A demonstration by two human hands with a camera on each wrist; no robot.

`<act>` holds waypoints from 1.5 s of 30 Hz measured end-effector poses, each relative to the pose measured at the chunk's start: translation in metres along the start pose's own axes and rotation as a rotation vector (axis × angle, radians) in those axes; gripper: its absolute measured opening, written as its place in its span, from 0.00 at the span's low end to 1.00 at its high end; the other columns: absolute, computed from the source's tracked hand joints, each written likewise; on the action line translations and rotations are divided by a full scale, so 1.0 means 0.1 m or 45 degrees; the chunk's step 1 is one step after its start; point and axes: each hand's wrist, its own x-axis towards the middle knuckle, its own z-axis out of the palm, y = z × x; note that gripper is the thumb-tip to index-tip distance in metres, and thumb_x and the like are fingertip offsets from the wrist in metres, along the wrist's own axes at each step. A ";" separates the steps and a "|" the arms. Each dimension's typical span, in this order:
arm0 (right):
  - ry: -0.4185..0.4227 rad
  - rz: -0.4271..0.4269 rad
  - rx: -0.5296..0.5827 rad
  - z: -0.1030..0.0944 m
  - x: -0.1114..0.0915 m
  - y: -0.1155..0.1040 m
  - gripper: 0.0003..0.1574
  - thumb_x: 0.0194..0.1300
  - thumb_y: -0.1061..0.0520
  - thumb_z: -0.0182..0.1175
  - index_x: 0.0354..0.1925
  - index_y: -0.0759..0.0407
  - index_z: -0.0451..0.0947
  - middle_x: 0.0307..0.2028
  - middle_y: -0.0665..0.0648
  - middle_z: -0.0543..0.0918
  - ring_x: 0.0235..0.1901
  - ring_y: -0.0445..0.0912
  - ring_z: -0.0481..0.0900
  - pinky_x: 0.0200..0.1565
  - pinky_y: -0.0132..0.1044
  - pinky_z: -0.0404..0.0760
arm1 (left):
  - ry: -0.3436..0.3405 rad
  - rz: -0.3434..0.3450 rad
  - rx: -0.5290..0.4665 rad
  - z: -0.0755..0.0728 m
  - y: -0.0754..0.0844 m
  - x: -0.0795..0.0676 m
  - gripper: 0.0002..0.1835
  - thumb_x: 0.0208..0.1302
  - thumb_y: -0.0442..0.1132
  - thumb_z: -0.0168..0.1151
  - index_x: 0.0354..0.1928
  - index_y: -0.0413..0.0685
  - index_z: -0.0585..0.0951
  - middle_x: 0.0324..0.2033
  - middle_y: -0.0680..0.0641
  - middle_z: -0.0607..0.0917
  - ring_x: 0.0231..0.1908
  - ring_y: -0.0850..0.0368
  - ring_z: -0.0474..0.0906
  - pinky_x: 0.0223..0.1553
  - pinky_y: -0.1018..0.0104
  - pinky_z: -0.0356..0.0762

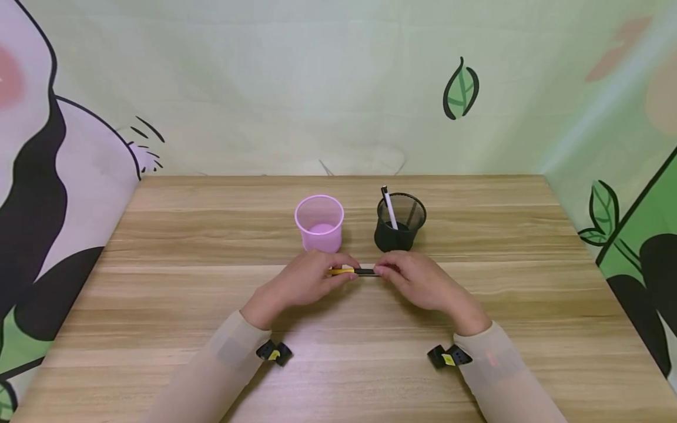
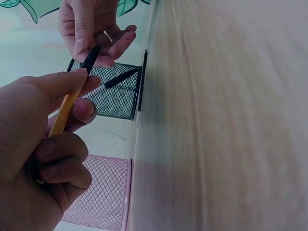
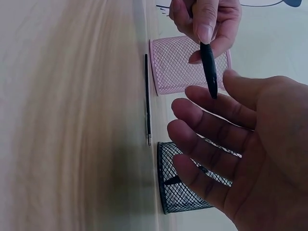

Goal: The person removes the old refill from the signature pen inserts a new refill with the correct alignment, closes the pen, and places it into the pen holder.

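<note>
My left hand (image 1: 309, 276) pinches a pen (image 2: 67, 109) with a yellow barrel and black front end between thumb and fingers. Its black tip points toward my right hand (image 3: 236, 125), whose fingers are loosely bent and spread around the tip without gripping it. On the table beyond lies a thin dark refill (image 3: 147, 96) with a metallic end, seen edge-on in both wrist views. Just past the left hand stands a pink mesh cup (image 1: 321, 242). Past the right hand is a black mesh cup (image 1: 394, 239) with a white and black pen (image 1: 390, 207) leaning inside.
Both cups stand upright on the wood-grain table (image 1: 349, 364), toward its back edge. Behind the table hangs a pale green printed backdrop (image 1: 264, 88) that also runs along both sides. Each sleeve has a small black wrist camera (image 1: 449, 356) on it.
</note>
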 end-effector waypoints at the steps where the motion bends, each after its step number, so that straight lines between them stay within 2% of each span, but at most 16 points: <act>1: -0.003 0.012 0.014 -0.01 0.00 0.00 0.11 0.78 0.49 0.59 0.46 0.51 0.84 0.33 0.47 0.83 0.33 0.40 0.76 0.41 0.38 0.77 | -0.001 -0.001 -0.001 0.00 0.00 0.00 0.11 0.75 0.50 0.63 0.53 0.62 0.87 0.40 0.62 0.88 0.32 0.64 0.76 0.37 0.65 0.76; 7: -0.017 0.045 0.051 -0.03 -0.02 0.01 0.09 0.72 0.51 0.66 0.48 0.50 0.82 0.34 0.46 0.82 0.35 0.41 0.77 0.39 0.36 0.77 | -0.002 -0.002 -0.007 0.00 0.01 0.00 0.11 0.75 0.50 0.63 0.53 0.62 0.87 0.38 0.61 0.87 0.31 0.64 0.75 0.36 0.66 0.75; 13: 0.009 0.016 0.017 -0.05 -0.02 0.03 0.04 0.73 0.54 0.66 0.44 0.49 0.81 0.34 0.46 0.82 0.34 0.41 0.76 0.39 0.36 0.77 | -0.003 -0.013 -0.002 -0.01 0.02 0.00 0.11 0.75 0.50 0.62 0.54 0.62 0.87 0.38 0.61 0.87 0.31 0.63 0.76 0.35 0.66 0.75; 24: 0.045 -0.026 -0.025 -0.04 -0.02 0.02 0.03 0.73 0.55 0.65 0.44 0.50 0.82 0.35 0.46 0.82 0.35 0.41 0.76 0.40 0.37 0.77 | -0.002 -0.023 -0.002 -0.01 0.02 0.01 0.11 0.75 0.50 0.63 0.53 0.62 0.87 0.41 0.61 0.88 0.33 0.62 0.77 0.38 0.64 0.76; 32: 0.060 -0.038 -0.040 -0.03 -0.02 0.02 0.03 0.74 0.55 0.64 0.45 0.50 0.83 0.36 0.48 0.84 0.35 0.41 0.77 0.42 0.39 0.78 | 0.001 -0.016 -0.017 -0.02 0.03 0.00 0.10 0.74 0.50 0.63 0.51 0.62 0.87 0.37 0.61 0.86 0.31 0.63 0.75 0.36 0.65 0.75; 45: 0.060 -0.085 -0.071 -0.02 -0.01 0.01 0.07 0.77 0.53 0.60 0.44 0.51 0.84 0.36 0.48 0.86 0.35 0.41 0.78 0.44 0.42 0.79 | -0.002 -0.028 -0.013 -0.01 0.03 0.01 0.09 0.74 0.50 0.63 0.51 0.63 0.87 0.36 0.61 0.86 0.31 0.62 0.75 0.36 0.65 0.74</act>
